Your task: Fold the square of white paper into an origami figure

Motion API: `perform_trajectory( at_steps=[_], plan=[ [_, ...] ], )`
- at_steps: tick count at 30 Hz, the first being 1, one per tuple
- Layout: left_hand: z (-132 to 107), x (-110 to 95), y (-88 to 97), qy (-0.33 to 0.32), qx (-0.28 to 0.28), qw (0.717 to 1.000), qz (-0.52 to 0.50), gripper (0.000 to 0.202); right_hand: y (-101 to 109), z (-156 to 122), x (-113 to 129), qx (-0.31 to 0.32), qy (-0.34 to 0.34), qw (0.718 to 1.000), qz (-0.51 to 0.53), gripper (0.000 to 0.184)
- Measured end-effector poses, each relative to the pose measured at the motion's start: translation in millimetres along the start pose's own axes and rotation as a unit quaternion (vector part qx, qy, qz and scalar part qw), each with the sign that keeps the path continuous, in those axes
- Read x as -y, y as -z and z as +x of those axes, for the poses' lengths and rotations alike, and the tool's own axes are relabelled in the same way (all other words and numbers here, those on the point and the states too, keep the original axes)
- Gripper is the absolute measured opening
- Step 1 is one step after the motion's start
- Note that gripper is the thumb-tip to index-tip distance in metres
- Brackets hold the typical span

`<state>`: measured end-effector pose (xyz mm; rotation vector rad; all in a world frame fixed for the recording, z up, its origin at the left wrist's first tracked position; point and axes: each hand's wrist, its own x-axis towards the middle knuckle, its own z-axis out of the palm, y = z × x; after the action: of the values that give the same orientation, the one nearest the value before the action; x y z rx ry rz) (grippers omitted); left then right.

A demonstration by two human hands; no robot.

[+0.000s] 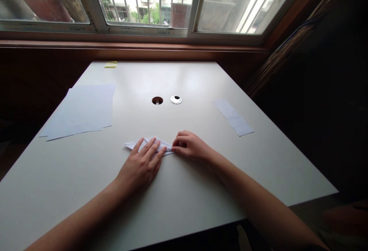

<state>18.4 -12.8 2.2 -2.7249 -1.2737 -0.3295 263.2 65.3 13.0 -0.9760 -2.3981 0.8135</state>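
Observation:
A folded sheet of white paper lies flat on the white table, with pointed ends at left and right. My left hand rests on its middle, fingers spread and pressing it down. At the paper's right tip, my right hand pinches the corner between thumb and curled fingers. Part of the folded shape is hidden beneath the left fingers.
Loose white sheets lie at the left, a paper strip at the right. A round hole and a metal ring cover are near the middle. Yellow sticky notes sit at the far edge, below the window.

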Motion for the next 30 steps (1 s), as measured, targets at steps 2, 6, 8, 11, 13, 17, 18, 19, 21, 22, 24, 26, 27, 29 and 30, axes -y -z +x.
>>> perform_trajectory(
  at_steps=[2, 6, 8, 11, 13, 17, 18, 19, 21, 22, 24, 26, 27, 29, 30],
  plan=[
    [0.4, -0.9, -0.5, 0.002, -0.007, 1.000, 0.009, 0.044, -2.1, 0.7, 2.4, 0.002, -0.018, 1.000, -0.004, 0.007],
    [0.9, -3.2, 0.0, 0.004, -0.027, 0.999, 0.027, 0.042, -6.6, 1.6, 7.6, -0.011, -0.063, 0.998, -0.018, 0.012],
    [0.6, -3.6, 0.0, 0.003, -0.034, 0.999, 0.033, 0.041, -8.3, 1.8, 9.0, -0.018, -0.076, 0.997, -0.025, 0.013],
    [0.1, -3.3, -1.2, 0.003, -0.029, 0.999, 0.035, 0.042, -9.4, 2.1, 8.6, -0.011, -0.077, 0.997, -0.016, 0.012],
    [-0.2, -2.8, -2.4, 0.005, -0.024, 0.999, 0.034, 0.043, -9.4, 2.4, 7.4, -0.004, -0.076, 0.997, -0.007, 0.011],
    [-0.7, -2.8, -3.9, 0.010, -0.020, 0.999, 0.032, 0.043, -7.8, 2.8, 6.6, 0.009, -0.082, 0.997, -0.001, 0.010],
    [-0.9, -3.1, -4.2, 0.011, -0.020, 0.999, 0.033, 0.043, -7.1, 2.9, 6.9, 0.013, -0.084, 0.996, 0.000, 0.010],
    [-1.1, -3.6, -4.4, 0.012, -0.020, 0.999, 0.033, 0.043, -6.2, 2.9, 7.2, 0.018, -0.085, 0.996, 0.000, 0.010],
    [-1.5, -4.7, -4.7, 0.015, -0.021, 0.999, 0.034, 0.043, -4.4, 2.8, 8.2, 0.028, -0.085, 0.996, 0.001, 0.010],
    [-1.6, -5.3, -4.9, 0.017, -0.021, 0.999, 0.034, 0.043, -3.5, 2.7, 8.7, 0.034, -0.085, 0.996, 0.002, 0.009],
    [-1.7, -6.2, -4.9, 0.020, -0.023, 0.999, 0.034, 0.044, -1.8, 2.6, 9.9, 0.042, -0.090, 0.995, 0.004, 0.009],
    [-1.5, -6.7, -4.6, 0.019, -0.024, 0.999, 0.034, 0.043, 0.0, 2.5, 10.7, 0.044, -0.101, 0.994, 0.007, 0.009],
    [-1.3, -6.7, -4.3, 0.019, -0.025, 0.999, 0.034, 0.043, 1.3, 2.3, 10.7, 0.045, -0.107, 0.993, 0.008, 0.010],
    [-1.0, -6.6, -4.0, 0.018, -0.026, 0.999, 0.033, 0.043, 5.1, 1.7, 9.3, 0.048, -0.116, 0.992, 0.011, 0.011],
    [-0.9, -6.5, -4.0, 0.018, -0.025, 0.999, 0.032, 0.043, 7.7, 1.0, 7.7, 0.053, -0.118, 0.992, 0.014, 0.011]
  ],
)
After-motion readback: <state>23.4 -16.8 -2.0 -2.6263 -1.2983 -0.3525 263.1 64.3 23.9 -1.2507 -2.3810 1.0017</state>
